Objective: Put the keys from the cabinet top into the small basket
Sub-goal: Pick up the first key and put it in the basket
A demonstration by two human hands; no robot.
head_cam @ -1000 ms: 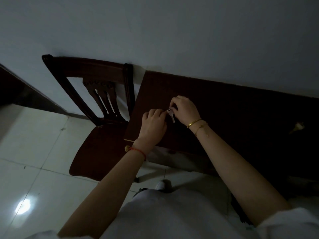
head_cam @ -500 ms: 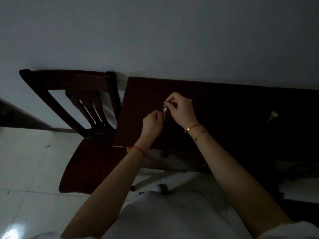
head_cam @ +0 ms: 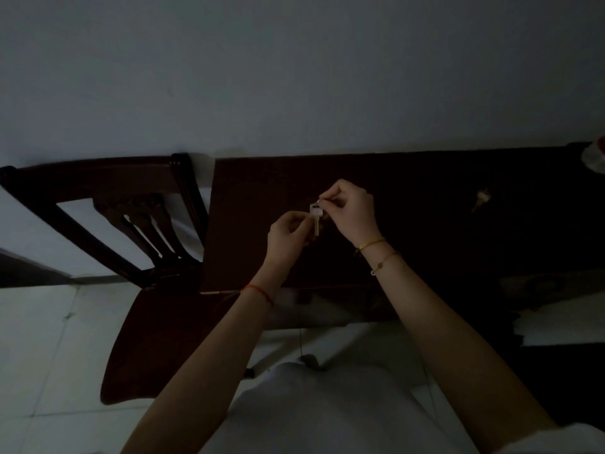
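A pale silver key (head_cam: 316,217) hangs blade down above the dark wooden cabinet top (head_cam: 425,224). My right hand (head_cam: 352,211) pinches the ring at its head. My left hand (head_cam: 288,239) is closed beside the blade, its fingertips touching the key's lower part. Another small brass-coloured key (head_cam: 480,198) lies on the cabinet top to the right, apart from both hands. No basket is in sight.
A dark wooden chair (head_cam: 137,257) stands against the wall at the cabinet's left end. A pale object with a red spot (head_cam: 595,158) sits at the far right edge. A white sheet (head_cam: 563,322) lies lower right. The room is dim, with pale floor tiles on the left.
The key has come up off the cabinet top and now hangs from my right hand's pinch. My view has swung to the right, revealing more of the cabinet.
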